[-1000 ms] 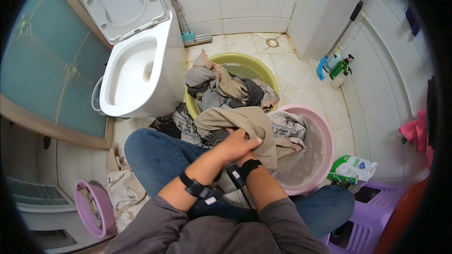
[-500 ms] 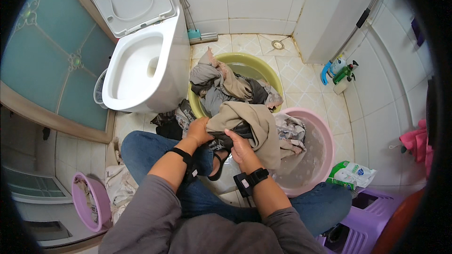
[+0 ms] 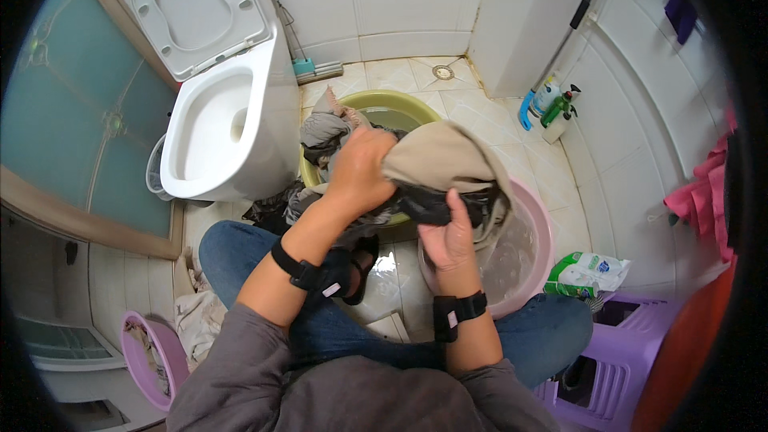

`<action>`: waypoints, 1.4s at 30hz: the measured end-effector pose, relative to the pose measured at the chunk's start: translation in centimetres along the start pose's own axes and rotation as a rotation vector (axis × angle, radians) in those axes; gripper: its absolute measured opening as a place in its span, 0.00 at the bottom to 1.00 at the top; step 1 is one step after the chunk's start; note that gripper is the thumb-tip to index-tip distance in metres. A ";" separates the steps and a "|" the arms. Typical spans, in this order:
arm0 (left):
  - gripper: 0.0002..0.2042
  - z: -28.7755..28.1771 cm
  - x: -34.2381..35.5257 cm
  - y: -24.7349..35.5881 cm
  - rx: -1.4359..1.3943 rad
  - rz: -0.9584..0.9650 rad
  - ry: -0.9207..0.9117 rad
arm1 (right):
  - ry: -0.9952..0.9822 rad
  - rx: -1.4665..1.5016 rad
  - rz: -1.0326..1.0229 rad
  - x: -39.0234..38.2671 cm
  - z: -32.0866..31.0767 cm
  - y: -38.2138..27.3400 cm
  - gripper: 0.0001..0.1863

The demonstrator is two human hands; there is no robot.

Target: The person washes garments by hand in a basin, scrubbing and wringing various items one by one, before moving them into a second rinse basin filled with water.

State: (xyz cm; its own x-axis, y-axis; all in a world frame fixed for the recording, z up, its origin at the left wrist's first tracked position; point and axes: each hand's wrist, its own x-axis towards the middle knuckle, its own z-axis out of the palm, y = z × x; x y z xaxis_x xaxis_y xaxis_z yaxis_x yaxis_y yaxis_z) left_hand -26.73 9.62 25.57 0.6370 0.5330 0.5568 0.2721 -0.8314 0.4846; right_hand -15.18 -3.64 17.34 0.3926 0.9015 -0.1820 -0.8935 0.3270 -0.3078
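My left hand (image 3: 360, 168) is closed on a beige-and-black garment (image 3: 440, 152), raised above the two basins. My right hand (image 3: 450, 236) grips the same garment lower down, near its dark part, with the thumb over it. Behind it, a yellow-green basin (image 3: 398, 96) holds water and a heap of grey, tan and dark laundry (image 3: 316, 128). Below the garment on the right is a pink basin (image 3: 544, 232) of murky water, partly hidden by the cloth and my right arm. More dark laundry (image 3: 268, 212) lies on the floor at the left.
Toilet (image 3: 192, 168), squeegee mop (image 3: 316, 68), long-handled tool (image 3: 572, 24), bottles (image 3: 556, 116), green-white packet (image 3: 584, 272), purple stool (image 3: 624, 352), pink cloth (image 3: 696, 200), small purple tub (image 3: 132, 360) with laundry, glass door (image 3: 80, 128) at left, my bent legs (image 3: 544, 336) below.
Both hands have lifted the beige garment up out of the lower position, its hanging end clear of the pink basin's water. My left hand moved up and right; my right hand rose too.
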 end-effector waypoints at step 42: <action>0.30 26.3 -7.6 0.3 0.150 -0.497 -0.793 | 0.827 -2.122 -0.347 -6.6 -8.5 -12.5 0.33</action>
State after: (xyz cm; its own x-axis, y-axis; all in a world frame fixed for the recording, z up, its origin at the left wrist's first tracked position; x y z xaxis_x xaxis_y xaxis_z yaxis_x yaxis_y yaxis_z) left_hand -12.48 1.17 3.72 0.7128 0.6152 -0.3369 0.6985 -0.5790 0.4205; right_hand -4.76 -16.14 14.42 0.8942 0.4462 0.0359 0.4018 -0.7648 -0.5036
